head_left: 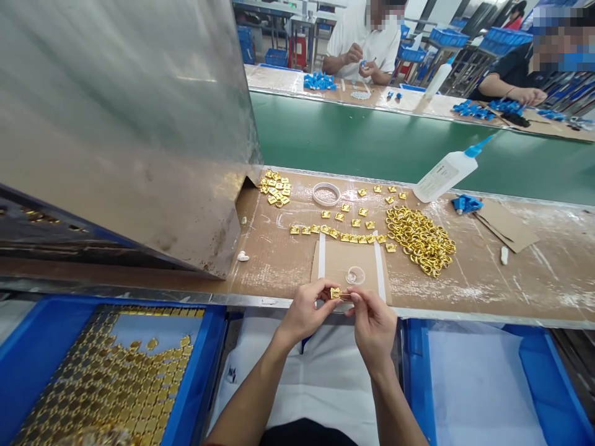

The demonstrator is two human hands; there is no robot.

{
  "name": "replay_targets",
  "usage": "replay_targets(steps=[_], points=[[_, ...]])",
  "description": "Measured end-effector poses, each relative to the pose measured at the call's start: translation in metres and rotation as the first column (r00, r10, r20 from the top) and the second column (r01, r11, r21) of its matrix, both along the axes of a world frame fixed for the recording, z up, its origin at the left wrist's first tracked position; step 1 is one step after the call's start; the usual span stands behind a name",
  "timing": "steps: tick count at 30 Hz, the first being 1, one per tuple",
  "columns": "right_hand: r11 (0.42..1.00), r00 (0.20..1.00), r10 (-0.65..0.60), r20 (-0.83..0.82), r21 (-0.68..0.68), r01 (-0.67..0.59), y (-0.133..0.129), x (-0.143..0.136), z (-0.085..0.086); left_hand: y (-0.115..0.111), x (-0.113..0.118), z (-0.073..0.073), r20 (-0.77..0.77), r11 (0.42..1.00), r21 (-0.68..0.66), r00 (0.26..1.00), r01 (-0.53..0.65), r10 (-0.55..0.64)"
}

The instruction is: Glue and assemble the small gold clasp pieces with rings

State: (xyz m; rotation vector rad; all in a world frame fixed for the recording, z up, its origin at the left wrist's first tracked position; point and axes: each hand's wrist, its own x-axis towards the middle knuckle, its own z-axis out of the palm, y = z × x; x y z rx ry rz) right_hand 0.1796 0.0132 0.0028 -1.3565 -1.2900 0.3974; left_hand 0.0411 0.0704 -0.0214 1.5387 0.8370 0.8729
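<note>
Step in hand, my read: fine work on one gold piece (pixel 335 292), at the table's near edge, just on the near side of the small clear dish (pixel 360 269). Left hand (pixel 304 308) has it pinched between thumb and finger. Right hand (pixel 375 328) pinches a thin stick (pixel 345 295), pointing at the piece from the right. Can't tell if the tip touches, or if there's anything on it.

What the next move calls for: left pinch steady, piece angled to the stick, light fingertip control on the right, no hard push. The piece is small and could slip or twist. Both wrists are low, close to the table edge.

Around the hands: the dish sits on a cardboard pad (pixel 344 255) with white strips. A row of gold pieces (pixel 344 236) runs along and beyond its far edge, more scattered behind. Pile of gold rings (pixel 421 240) to the right on the table (pixel 274 266). Farther back, a tape ring (pixel 326 203), and a white bottle (pixel 441 178) with a blue nozzle, tilted. Blue clump (pixel 467 204) beside the brown card (pixel 509 226). Lower left, a blue bin (pixel 28 347) holds gold plates (pixel 153 384). Across the green belt (pixel 334 127), two co-workers at small blue parts.
</note>
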Motion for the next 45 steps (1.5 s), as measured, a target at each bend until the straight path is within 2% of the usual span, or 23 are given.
replay_targets(steps=[5,22,45], points=[[1.000,0.998,-0.005,0.062,0.029,0.003,0.0011,-0.0013,0.0037,0.0000,-0.0001,0.0002,0.021,1.000,0.010,1.000,0.006,-0.007],[1.000,1.000,-0.013,0.018,-0.001,0.013,-0.0021,-0.0003,-0.0043,-0.0004,0.0005,-0.0011,0.008,1.000,0.026,1.000,-0.007,0.007],[0.998,0.999,-0.041,-0.009,-0.038,0.041,-0.0021,0.0005,-0.0035,0.0001,0.0001,0.0012,-0.013,1.000,0.009,1.000,0.002,-0.002]])
